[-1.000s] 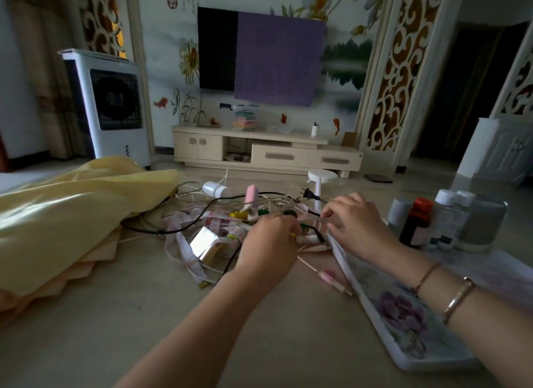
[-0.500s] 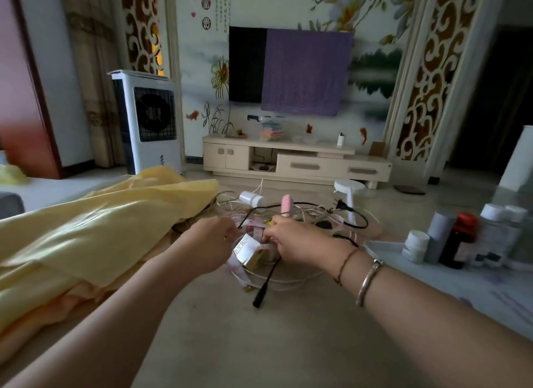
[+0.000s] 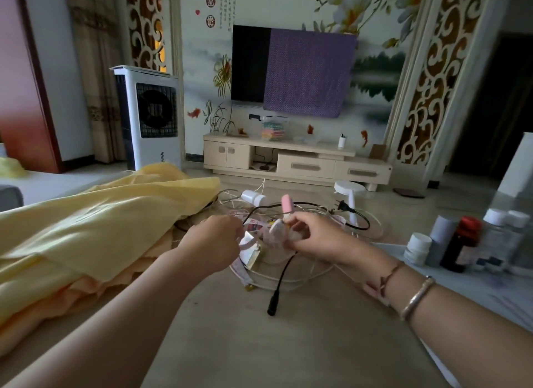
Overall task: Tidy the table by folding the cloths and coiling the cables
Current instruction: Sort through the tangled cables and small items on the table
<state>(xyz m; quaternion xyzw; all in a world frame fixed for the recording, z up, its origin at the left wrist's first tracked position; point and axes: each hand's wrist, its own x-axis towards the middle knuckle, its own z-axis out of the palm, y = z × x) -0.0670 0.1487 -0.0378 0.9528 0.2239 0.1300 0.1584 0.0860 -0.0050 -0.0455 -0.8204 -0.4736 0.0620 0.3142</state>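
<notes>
A tangle of white and black cables (image 3: pixel 291 278) lies in the middle of the beige table, with a black barrel plug (image 3: pixel 272 309) trailing toward me and a black mains plug (image 3: pixel 343 206) at the far side. My left hand (image 3: pixel 213 243) has its fingers curled at the left edge of the tangle, seemingly pinching a thin pale strand. My right hand (image 3: pixel 311 240) grips a bundle of pale pink cable (image 3: pixel 278 231) lifted off the heap. A crumpled yellow cloth (image 3: pixel 95 229) covers the table's left side, over a peach cloth (image 3: pixel 72 292).
Bottles and jars (image 3: pixel 461 243) stand on a floral tray (image 3: pixel 490 289) at the right. A white bottle (image 3: pixel 253 197) and a pink item (image 3: pixel 287 203) lie behind the cables. A small shiny packet (image 3: pixel 251 247) sits in the tangle.
The view swung right and up. Both hands moved left from the tray edge onto the cable heap, and my right hand lifted a pale pink bundle.
</notes>
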